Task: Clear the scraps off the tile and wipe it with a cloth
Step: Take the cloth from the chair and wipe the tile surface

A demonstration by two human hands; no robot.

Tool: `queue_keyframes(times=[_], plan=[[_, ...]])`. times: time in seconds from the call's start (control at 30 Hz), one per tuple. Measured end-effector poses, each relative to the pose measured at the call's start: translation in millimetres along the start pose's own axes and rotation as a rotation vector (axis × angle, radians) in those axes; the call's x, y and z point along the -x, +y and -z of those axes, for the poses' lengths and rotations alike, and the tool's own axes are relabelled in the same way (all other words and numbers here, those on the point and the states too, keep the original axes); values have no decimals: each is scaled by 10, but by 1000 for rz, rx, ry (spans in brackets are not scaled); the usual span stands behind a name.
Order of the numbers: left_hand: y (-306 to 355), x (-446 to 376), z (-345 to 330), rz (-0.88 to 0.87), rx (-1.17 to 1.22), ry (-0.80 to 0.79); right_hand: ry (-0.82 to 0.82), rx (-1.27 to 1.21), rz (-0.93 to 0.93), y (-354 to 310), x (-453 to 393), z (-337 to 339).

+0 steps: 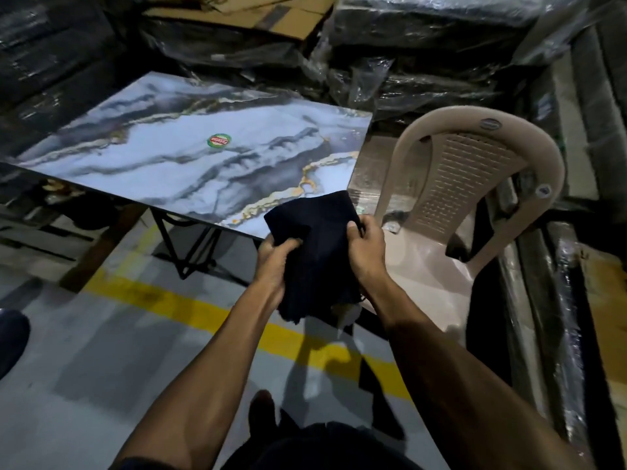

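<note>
Head view. Both hands hold a dark cloth (314, 252) in the air at the near right corner of the tile (190, 157). The left hand (276, 262) grips the cloth's left side, fingers curled into the fabric; the right hand (368, 247) pinches its right edge, thumb on top. The upper part of the cloth overlaps the tile's corner in this view; whether it touches the tile cannot be told. Its lower end hangs loose between the forearms.

The tile is a large marbled slab, pale blue-white with grey veins and gold lines, lying flat on a surface with a black folding frame (190, 245). A round green and red sticker (219, 141) sits near its middle.

A beige plastic chair (475, 184) stands just right of the tile, its back toward the right. The grey floor (84, 351) carries a yellow painted line (190, 305) that passes beneath the arms. Plastic-wrapped stacks (424, 62) and flattened cardboard (271, 15) lie behind the tile. A dark shoe (12, 337) shows at the left edge.
</note>
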State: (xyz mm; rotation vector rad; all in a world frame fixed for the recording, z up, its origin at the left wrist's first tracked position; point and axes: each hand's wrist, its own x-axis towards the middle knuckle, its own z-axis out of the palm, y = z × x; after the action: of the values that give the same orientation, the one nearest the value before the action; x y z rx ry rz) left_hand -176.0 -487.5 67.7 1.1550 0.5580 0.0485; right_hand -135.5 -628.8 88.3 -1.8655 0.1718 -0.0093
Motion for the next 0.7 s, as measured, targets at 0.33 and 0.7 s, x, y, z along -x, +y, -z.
queue_keyframes(times=[0.33,0.7], plan=[[546,-1051,1022,-168,-561,-132,247,123,-176,104,12,-813],[736,-1731,785,-215,-571,-213,383,151,-238,50,-576,-1014]])
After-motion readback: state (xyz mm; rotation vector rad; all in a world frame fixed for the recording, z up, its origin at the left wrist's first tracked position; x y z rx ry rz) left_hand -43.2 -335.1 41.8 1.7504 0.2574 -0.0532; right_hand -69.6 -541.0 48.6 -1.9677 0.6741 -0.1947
